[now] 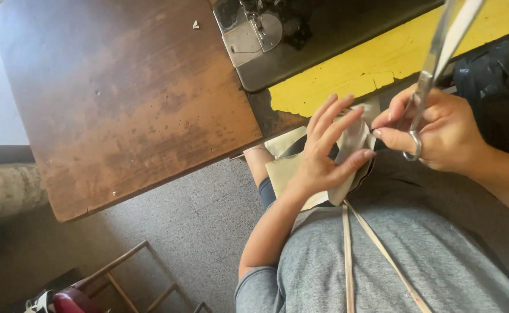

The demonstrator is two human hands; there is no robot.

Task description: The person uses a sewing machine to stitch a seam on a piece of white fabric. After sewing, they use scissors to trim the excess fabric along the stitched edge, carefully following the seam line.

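Trimming appears to be the step in hand, judged from the head view: a piece of pale cream fabric [347, 152] is gripped in the left hand [324, 156], thumb beneath and fingers spread over the top, and it is held above the lap, just in front of the grey shirt [393, 261]. A pair of metal scissors [428, 81] is grasped in the right hand [440, 130], a finger passed through one loop, the blades pointing up and away from the cloth rather than into it; whether the blades are parted cannot be told. The two hands are close together, nearly touching at the fabric's edge. Two narrow cream straps [376, 255] are seen running down over the shirt from the cloth. A precise placing of the blades at the fabric's edge would be called for, with the cloth kept taut and the fingertips kept out of the cut line. The work is set before a worn brown wooden table [127, 98], its top stained and scuffed, with a sewing machine [254, 32] at its far side and a yellow-painted, chipped board [382, 58] beside it. Below, a grey speckled floor [196, 232] and part of a wooden chair frame [132, 278] are visible.
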